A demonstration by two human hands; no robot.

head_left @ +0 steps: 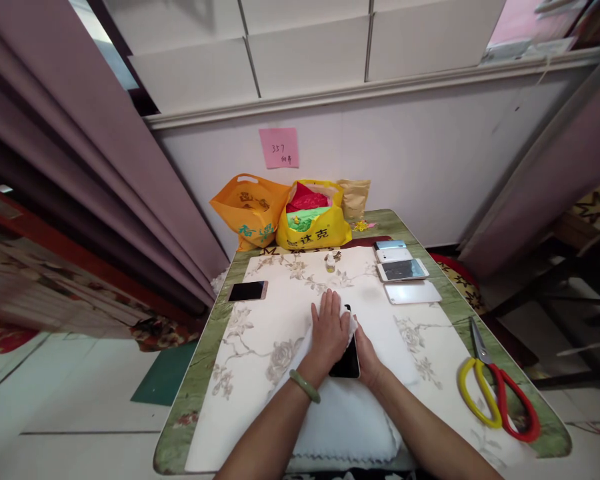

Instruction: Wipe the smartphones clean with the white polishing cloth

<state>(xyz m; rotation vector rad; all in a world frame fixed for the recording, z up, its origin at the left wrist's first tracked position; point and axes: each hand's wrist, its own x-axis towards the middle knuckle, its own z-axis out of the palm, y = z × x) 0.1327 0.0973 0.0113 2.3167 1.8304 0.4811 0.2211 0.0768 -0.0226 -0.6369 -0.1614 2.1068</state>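
Observation:
A phone with a dark screen [347,363] is near the front middle of the table, over a folded white cloth [343,420] with a zigzag edge. My right hand [369,357] grips the phone along its right side. Across the upper part of the screen lies my left hand [329,333], fingers extended and close together, pressing a small white cloth [352,325] to the glass. Most of that small cloth is hidden under the palm. On my left wrist is a green bangle [305,387].
Another phone [248,291] lies at left; several more, including a white one [413,293], line the right. Large scissors [500,390] with yellow and red handles rest front right. A small white bottle [330,262], orange bag [250,207] and yellow bag [314,230] stand farther back.

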